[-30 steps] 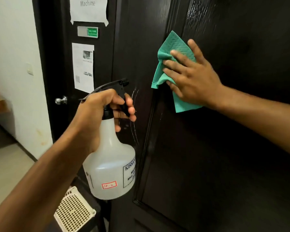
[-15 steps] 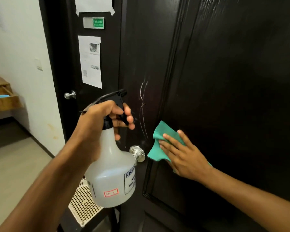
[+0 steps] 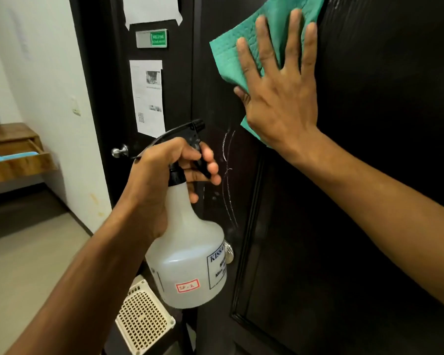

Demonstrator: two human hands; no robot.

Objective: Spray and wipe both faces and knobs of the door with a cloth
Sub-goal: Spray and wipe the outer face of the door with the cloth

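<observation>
The right hand [image 3: 280,98] lies flat with fingers straight and spread, pressing a green cloth [image 3: 244,49] against the upper part of the dark wooden door [image 3: 356,201]; the cloth shows above and to the left of the fingers, with a small corner peeking out below the palm. The left hand [image 3: 164,180] grips the neck of a translucent white spray bottle [image 3: 190,262] — fingers curled round the black trigger [image 3: 199,160], nozzle aimed at the door's face; the bottle hangs just below and to the left of the cloth, near the door but apart from it. White scratch marks [image 3: 227,175] run down the door between the two hands; the door's own knob [image 3: 230,252] peeks out behind the bottle's shoulder, mostly hidden. The recessed panel edge [image 3: 244,252] runs down beside the marks, and the broad dark panel stretches to the right. Farther left stands a second dark door [image 3: 180,98] with taped papers [image 3: 148,98], a small green sign [image 3: 151,38] and a silver knob [image 3: 119,151]; beyond it a white wall [image 3: 49,73], a wooden shelf [image 3: 16,155] and open floor [image 3: 36,265]; a perforated cream basket [image 3: 144,321] sits below the bottle.
</observation>
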